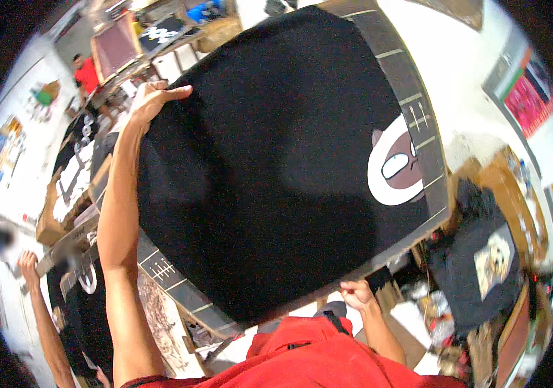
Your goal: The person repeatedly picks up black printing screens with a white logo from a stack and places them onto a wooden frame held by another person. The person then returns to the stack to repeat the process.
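Observation:
A black cloth, likely a garment (270, 149), is spread over a dark board (400, 71) with pale tick marks along its borders. A white and brown cartoon face (393, 165) shows on its right side. My left hand (153, 100) reaches to the far left edge and grips the cloth there, thumb on top, with the other fingers partly hidden. At the near edge of the board, right of my body, my right hand (358, 296) has its fingers curled together. What those fingers hold, if anything, is hidden.
On the left, another person's arm (45, 317) is raised beside a black printed cloth (85, 304). A person in red (85, 74) is farther back. A dark garment with a pale animal print (489, 258) lies at the right, near a wooden bench (515, 187).

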`<act>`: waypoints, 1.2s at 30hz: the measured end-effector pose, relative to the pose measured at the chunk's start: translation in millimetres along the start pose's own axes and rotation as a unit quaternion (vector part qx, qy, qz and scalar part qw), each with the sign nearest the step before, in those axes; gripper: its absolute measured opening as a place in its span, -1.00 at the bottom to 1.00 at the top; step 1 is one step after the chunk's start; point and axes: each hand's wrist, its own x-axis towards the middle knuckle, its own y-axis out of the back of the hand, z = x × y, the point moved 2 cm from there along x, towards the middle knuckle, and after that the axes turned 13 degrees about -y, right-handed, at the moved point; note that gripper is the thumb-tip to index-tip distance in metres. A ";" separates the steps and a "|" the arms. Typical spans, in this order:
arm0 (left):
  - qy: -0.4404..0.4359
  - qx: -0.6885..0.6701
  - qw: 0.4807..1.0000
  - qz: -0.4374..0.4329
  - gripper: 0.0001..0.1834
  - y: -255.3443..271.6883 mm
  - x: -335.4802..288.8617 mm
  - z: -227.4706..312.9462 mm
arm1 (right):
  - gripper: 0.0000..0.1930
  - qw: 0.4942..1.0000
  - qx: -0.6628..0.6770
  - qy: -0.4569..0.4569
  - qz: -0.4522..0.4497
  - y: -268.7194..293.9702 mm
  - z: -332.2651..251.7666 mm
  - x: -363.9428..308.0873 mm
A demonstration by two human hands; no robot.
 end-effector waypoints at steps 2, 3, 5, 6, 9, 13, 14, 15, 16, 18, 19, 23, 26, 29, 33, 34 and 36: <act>-0.111 0.093 0.989 -0.014 -0.53 -20.3 -13.5 26.7 | -0.92 0.979 -0.134 -0.066 0.140 14.7 42.7 -0.3; -0.148 0.154 0.977 -0.020 -0.48 -31.9 -27.7 37.7 | -0.89 0.952 -0.192 -0.093 0.220 13.4 66.0 -5.1; -0.201 0.226 0.952 -0.054 -0.41 -59.9 -60.7 53.5 | -0.79 0.844 -0.450 -0.174 0.236 -10.3 83.5 -22.6; -0.244 0.210 0.945 -0.061 -0.38 -74.5 -80.6 59.0 | -0.76 0.769 -0.559 -0.194 0.242 -31.9 85.8 -28.8; -0.366 0.208 0.901 -0.104 -0.43 -128.6 -139.9 65.7 | -0.74 0.687 -0.627 0.192 0.312 -127.7 58.3 -65.9; -0.532 0.183 0.805 -0.187 -0.52 -197.6 -197.2 50.5 | -0.56 0.388 -0.699 0.461 0.385 -221.7 6.3 -76.3; -0.561 0.157 0.785 -0.211 -0.53 -210.5 -206.4 43.1 | -0.54 0.389 -0.705 0.450 0.386 -229.1 -1.6 -66.9; -0.567 0.143 0.779 -0.224 -0.53 -222.2 -216.1 34.6 | -0.57 0.428 -0.703 0.435 0.365 -231.3 -7.4 -51.3; -0.570 0.138 0.773 -0.241 -0.54 -234.1 -223.9 26.1 | -0.59 0.474 -0.715 0.378 0.348 -227.1 -12.7 -32.3; -0.573 0.118 0.762 -0.277 -0.55 -253.0 -230.8 8.5 | -0.71 0.530 -0.791 0.092 0.291 -199.5 -17.5 6.7; -0.569 0.133 0.755 -0.297 -0.57 -260.9 -233.0 -0.6 | -0.78 0.517 -0.808 0.097 0.266 -188.1 -14.6 25.0; -0.482 0.165 0.808 -0.295 -0.58 -283.7 -238.6 -36.0 | -0.80 0.537 -0.789 0.120 0.274 -128.4 2.4 68.6; -0.372 0.122 0.902 -0.181 -0.44 -290.3 -252.7 -73.7 | -0.81 0.554 -0.771 0.127 0.286 -80.0 11.8 98.0; -0.199 0.131 0.960 -0.147 -0.48 -292.6 -299.4 -135.4 | -0.80 0.559 -0.764 0.100 0.306 -32.3 15.8 127.1; -0.019 0.140 0.963 -0.227 -0.56 -282.1 -418.0 -220.1 | -0.79 0.553 -0.762 0.034 0.335 28.3 7.3 160.1; 0.072 0.136 0.947 -0.283 -0.62 -277.5 -454.1 -238.6 | -0.79 0.546 -0.763 0.021 0.346 43.7 5.0 166.5; 0.182 0.070 0.934 -0.300 -0.68 -268.1 -522.6 -265.0 | -0.82 0.540 -0.761 0.028 0.358 72.6 1.5 180.7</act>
